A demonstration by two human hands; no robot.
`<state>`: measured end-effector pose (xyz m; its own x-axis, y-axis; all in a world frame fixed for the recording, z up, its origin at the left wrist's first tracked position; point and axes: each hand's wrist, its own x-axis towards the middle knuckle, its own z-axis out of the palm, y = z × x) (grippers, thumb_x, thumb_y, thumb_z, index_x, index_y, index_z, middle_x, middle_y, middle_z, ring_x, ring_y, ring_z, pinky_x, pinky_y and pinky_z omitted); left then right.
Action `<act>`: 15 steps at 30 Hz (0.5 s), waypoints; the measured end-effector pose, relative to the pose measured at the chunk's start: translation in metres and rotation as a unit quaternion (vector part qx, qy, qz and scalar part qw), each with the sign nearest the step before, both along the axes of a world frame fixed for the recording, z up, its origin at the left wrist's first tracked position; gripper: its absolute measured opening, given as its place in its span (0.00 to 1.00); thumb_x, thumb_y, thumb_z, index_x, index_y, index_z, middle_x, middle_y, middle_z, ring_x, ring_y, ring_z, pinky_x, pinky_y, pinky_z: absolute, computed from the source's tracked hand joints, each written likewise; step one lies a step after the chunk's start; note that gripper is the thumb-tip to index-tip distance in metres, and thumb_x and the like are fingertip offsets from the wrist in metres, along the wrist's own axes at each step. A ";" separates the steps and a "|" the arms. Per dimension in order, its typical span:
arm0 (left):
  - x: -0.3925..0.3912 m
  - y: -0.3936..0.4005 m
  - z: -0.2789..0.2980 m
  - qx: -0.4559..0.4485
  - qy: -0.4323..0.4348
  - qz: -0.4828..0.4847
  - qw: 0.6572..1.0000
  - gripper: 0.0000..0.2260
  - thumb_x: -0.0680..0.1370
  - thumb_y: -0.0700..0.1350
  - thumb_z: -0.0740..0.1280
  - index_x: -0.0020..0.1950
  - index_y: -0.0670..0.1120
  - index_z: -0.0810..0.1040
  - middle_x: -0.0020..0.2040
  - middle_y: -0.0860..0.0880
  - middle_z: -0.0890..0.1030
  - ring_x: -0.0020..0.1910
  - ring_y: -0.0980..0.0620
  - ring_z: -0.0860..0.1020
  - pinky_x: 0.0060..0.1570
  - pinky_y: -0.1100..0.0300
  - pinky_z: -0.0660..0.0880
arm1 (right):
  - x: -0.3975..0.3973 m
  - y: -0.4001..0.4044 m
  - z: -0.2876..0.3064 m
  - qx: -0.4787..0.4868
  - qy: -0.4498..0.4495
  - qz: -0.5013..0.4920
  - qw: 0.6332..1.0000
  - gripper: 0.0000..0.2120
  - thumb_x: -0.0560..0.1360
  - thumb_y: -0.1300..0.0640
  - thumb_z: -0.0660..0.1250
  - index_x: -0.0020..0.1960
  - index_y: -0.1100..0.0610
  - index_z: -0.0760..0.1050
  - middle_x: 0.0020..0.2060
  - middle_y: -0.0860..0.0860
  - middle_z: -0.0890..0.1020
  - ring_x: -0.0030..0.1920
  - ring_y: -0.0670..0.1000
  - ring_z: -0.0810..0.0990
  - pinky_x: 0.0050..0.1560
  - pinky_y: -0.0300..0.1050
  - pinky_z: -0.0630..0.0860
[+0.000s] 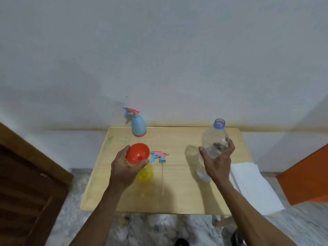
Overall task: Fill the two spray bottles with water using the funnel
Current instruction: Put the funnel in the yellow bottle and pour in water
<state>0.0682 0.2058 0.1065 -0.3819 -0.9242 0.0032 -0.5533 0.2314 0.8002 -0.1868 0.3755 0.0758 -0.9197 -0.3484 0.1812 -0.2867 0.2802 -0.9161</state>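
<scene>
My left hand [124,169] holds an orange-red funnel [138,153] by its rim, right above a yellow spray bottle [145,174] that stands half hidden under the hand. That bottle's pink and blue spray head [159,155] with its long dip tube lies on the table just to the right. My right hand [217,162] grips a clear uncapped water bottle [214,137], held upright above the table with little water visible in it. A blue spray bottle [138,124] with its pink trigger head on stands at the table's far edge.
The small wooden table [177,192] stands against a white wall. White paper towels [252,185] hang over its right edge. Under my right hand sits another clear bottle [202,172]. A dark wooden door is at the left, an orange panel at the right.
</scene>
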 end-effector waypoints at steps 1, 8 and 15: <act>0.000 0.001 0.001 0.004 -0.001 0.001 1.000 0.41 0.67 0.56 0.80 0.75 0.45 0.68 0.69 0.45 0.75 0.63 0.47 0.75 0.55 0.57 0.71 | -0.001 0.000 0.001 0.002 0.010 0.014 1.000 0.47 0.68 0.49 0.81 0.76 0.50 0.53 0.68 0.54 0.73 0.63 0.57 0.78 0.57 0.49 0.75; -0.002 0.006 0.004 0.034 0.009 0.013 0.999 0.42 0.67 0.56 0.80 0.76 0.48 0.66 0.68 0.48 0.75 0.60 0.52 0.73 0.54 0.58 0.70 | 0.010 -0.010 0.043 -0.097 0.049 0.046 0.993 0.51 0.65 0.44 0.81 0.77 0.46 0.53 0.68 0.51 0.75 0.59 0.52 0.82 0.60 0.52 0.79; -0.002 0.002 0.007 0.039 0.002 0.013 0.999 0.42 0.67 0.56 0.80 0.76 0.48 0.67 0.68 0.49 0.75 0.59 0.52 0.74 0.55 0.59 0.70 | 0.023 -0.031 0.105 -0.141 0.109 0.179 0.968 0.53 0.63 0.39 0.77 0.78 0.37 0.48 0.50 0.40 0.81 0.49 0.40 0.84 0.50 0.30 0.77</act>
